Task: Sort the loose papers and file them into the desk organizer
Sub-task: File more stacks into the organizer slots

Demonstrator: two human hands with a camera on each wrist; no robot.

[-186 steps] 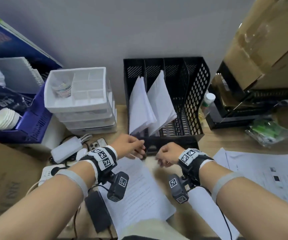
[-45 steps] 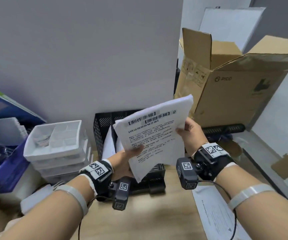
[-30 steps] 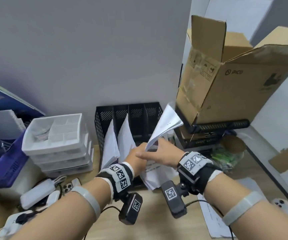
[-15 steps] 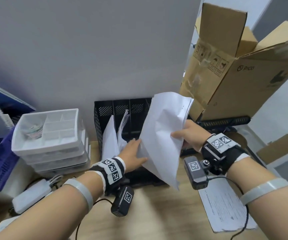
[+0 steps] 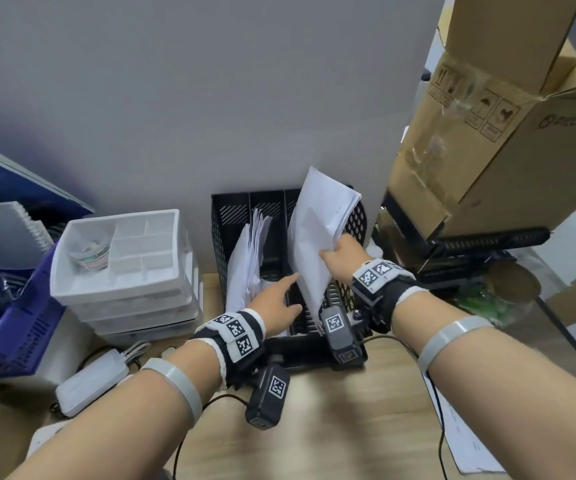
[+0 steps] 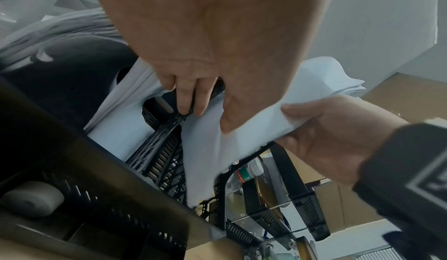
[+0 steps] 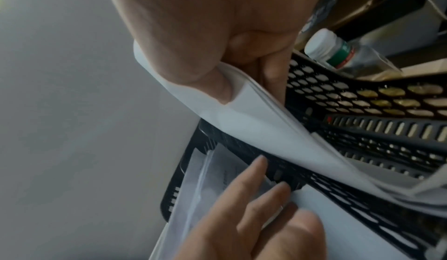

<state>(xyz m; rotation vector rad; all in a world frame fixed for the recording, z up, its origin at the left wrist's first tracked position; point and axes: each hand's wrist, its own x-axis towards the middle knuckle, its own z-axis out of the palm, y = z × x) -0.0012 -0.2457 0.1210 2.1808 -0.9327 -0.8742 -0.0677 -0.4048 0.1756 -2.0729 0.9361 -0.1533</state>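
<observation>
A black mesh desk organizer [image 5: 231, 209] stands against the wall, with white sheets [image 5: 245, 261] leaning in its left slots. My right hand [image 5: 335, 252] pinches a stack of white papers [image 5: 317, 230] between thumb and fingers, and holds it tilted with its lower edge down inside a slot on the right. In the right wrist view the stack [image 7: 266, 122] curves over a divider [image 7: 362, 128]. My left hand [image 5: 288, 292] reaches in with straight fingers. In the left wrist view its fingertips [image 6: 191, 107] touch a divider and its thumb lies against the stack [image 6: 210, 149].
A stack of white drawer trays [image 5: 124, 268] and a blue basket [image 5: 27, 327] sit to the left. A large cardboard box [image 5: 487, 150] rests on black trays [image 5: 470, 244] at the right. A bottle [image 7: 331, 50] stands beside the organizer. A loose sheet [image 5: 459, 434] lies on the desk at the right.
My right hand has lowered the paper stack from in front of the organizer down into a right slot. My left hand has stayed at the stack's lower edge, reaching into the organizer.
</observation>
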